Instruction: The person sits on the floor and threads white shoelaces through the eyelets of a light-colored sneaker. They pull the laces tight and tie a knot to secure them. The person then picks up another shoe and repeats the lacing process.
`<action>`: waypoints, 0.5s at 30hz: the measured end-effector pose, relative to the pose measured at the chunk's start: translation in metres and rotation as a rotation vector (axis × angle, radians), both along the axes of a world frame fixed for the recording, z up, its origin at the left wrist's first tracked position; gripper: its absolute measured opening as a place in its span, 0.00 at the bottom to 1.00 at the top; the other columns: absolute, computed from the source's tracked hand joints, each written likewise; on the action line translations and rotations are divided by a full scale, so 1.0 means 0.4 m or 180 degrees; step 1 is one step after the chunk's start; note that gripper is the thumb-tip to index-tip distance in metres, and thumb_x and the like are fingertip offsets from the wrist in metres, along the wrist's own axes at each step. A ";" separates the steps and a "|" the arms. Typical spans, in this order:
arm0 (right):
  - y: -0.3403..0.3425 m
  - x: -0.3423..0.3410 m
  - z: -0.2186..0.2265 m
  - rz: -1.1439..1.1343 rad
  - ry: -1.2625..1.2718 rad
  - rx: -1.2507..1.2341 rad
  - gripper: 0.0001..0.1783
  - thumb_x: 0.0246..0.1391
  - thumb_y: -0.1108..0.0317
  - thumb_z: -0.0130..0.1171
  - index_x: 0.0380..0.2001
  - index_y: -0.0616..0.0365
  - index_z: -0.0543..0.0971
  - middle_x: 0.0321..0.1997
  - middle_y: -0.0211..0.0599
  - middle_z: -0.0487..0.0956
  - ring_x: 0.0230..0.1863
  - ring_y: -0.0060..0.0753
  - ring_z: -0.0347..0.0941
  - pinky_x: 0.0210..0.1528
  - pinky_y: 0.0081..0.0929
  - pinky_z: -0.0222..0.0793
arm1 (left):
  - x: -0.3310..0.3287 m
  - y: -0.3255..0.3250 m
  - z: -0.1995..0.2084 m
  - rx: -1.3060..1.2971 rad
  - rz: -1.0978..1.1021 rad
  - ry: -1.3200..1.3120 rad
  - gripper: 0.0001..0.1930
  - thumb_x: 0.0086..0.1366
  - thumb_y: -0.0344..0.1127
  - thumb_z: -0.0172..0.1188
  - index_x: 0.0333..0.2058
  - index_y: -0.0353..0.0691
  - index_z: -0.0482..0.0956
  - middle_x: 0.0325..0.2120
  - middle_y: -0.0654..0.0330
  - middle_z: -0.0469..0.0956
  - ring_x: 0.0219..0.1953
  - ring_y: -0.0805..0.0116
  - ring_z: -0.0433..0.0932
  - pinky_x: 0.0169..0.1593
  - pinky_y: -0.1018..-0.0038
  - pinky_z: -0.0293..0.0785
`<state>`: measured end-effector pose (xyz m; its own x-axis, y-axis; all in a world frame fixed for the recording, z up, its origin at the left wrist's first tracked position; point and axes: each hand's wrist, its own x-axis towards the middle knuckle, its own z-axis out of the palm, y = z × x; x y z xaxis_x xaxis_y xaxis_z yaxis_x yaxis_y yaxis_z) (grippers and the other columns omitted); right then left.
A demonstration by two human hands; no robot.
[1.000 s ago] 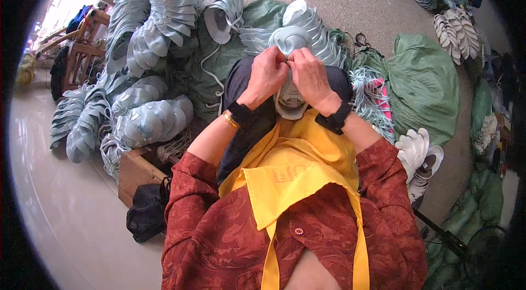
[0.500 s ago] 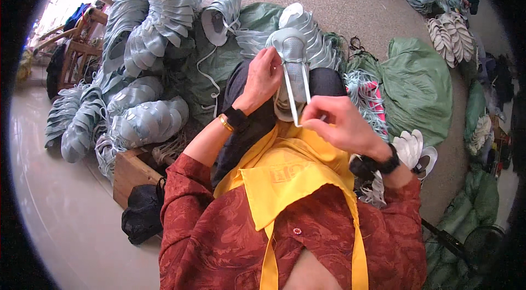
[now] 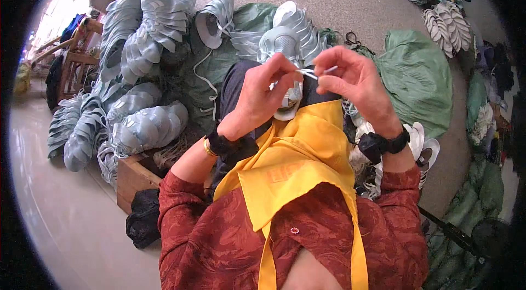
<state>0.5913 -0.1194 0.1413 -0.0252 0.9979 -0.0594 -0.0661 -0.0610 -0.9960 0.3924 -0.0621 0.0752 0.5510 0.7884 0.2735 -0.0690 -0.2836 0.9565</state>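
A light grey-blue shoe upper (image 3: 280,44) lies over my lap, its tongue pointing away from me and its lower part hidden behind my hands. My left hand (image 3: 265,92) pinches a white shoelace (image 3: 307,72) above the upper. At the lace's other side, my right hand (image 3: 356,79) has thumb and forefinger closed on it, and a tipped lace end (image 3: 331,69) sticks out there. Between the two hands the lace is a short, doubled stretch. Just beyond the upper, a fanned row of similar uppers (image 3: 307,35) rests on green cloth.
Stacked grey-blue uppers (image 3: 156,24) fill the left side, by a wooden box (image 3: 133,180) and a wooden chair (image 3: 82,65). One laced upper (image 3: 215,21) trails its lace. On the right are a green sack (image 3: 411,84) and white shoe parts (image 3: 419,142). A yellow apron (image 3: 307,158) covers my lap.
My right hand has moved up and away from me, and my left hand has come nearer to it. The long lace loop hanging over the upper is now a short stretch between my fingers.
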 end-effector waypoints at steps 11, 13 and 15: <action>0.077 0.014 -0.010 -0.0426 -0.0406 0.0124 0.12 0.61 0.71 0.64 0.46 0.64 0.82 0.36 0.32 0.86 0.27 0.14 0.77 0.27 0.13 0.73 | 0.045 0.029 -0.016 -0.1065 -0.0183 -0.0940 0.04 0.73 0.29 0.56 0.40 0.35 0.75 0.41 0.63 0.80 0.33 0.82 0.71 0.38 0.81 0.71; 0.087 0.006 -0.002 -0.0486 -0.0514 0.0149 0.11 0.60 0.71 0.64 0.45 0.63 0.83 0.34 0.30 0.86 0.25 0.12 0.75 0.24 0.12 0.70 | 0.053 0.033 -0.014 -0.1029 -0.0193 -0.1064 0.02 0.72 0.27 0.55 0.39 0.34 0.74 0.42 0.62 0.79 0.33 0.82 0.70 0.37 0.81 0.71; 0.096 -0.001 0.002 -0.0574 -0.0704 0.0213 0.11 0.60 0.70 0.65 0.44 0.63 0.83 0.32 0.29 0.85 0.23 0.11 0.73 0.23 0.11 0.68 | 0.056 0.037 -0.013 -0.1055 -0.0228 -0.1060 0.03 0.72 0.27 0.55 0.39 0.34 0.75 0.44 0.61 0.78 0.34 0.82 0.69 0.37 0.81 0.70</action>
